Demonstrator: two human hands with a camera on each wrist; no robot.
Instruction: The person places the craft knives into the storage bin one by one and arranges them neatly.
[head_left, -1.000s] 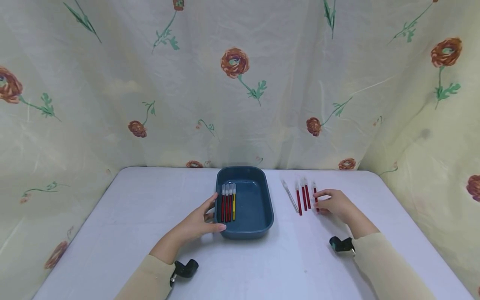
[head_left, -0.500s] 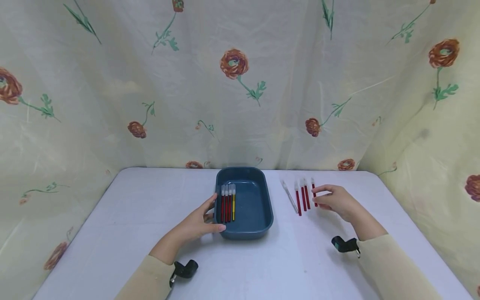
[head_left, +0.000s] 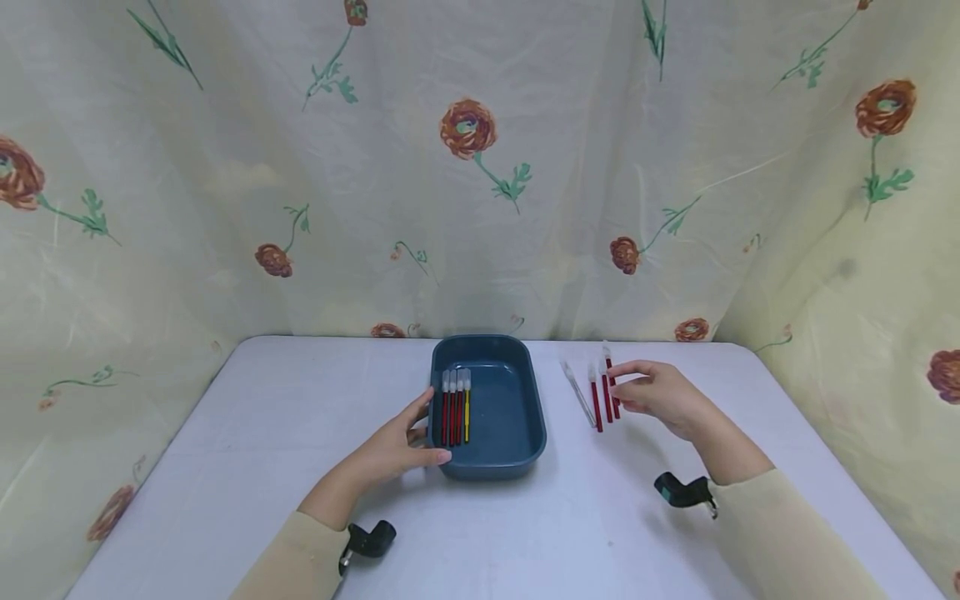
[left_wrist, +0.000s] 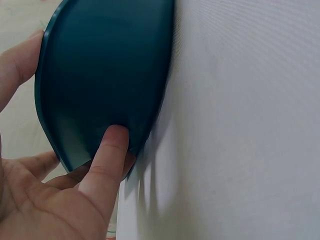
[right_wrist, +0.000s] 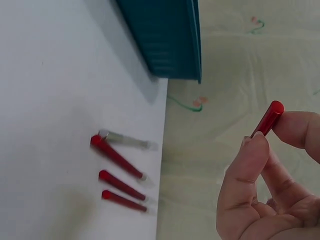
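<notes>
Working over the broad white tabletop, smooth and matte-looking, calls for lifting high enough that nothing beneath gets nudged. The dark blue tray wants a steady but gentle brace, since a hard push might slide it; it is a rounded rectangle with a faint sheen, plastic by the look of it. Of the hands, the left hand supplies that brace, grasping the tray's left side with its thumb pressed to the outer wall. The right hand pinches a red stick, slim and pen-like, above the tabletop to the right of the tray. A light pinch should do, though one too loose could let the smooth barrel roll or tip. Below it lie three red sticks and a clear stick, near enough to be brushed. Inside the tray, three more red-barrelled sticks and a yellow stick lie side by side near the left wall, their translucent caps pointing away.
</notes>
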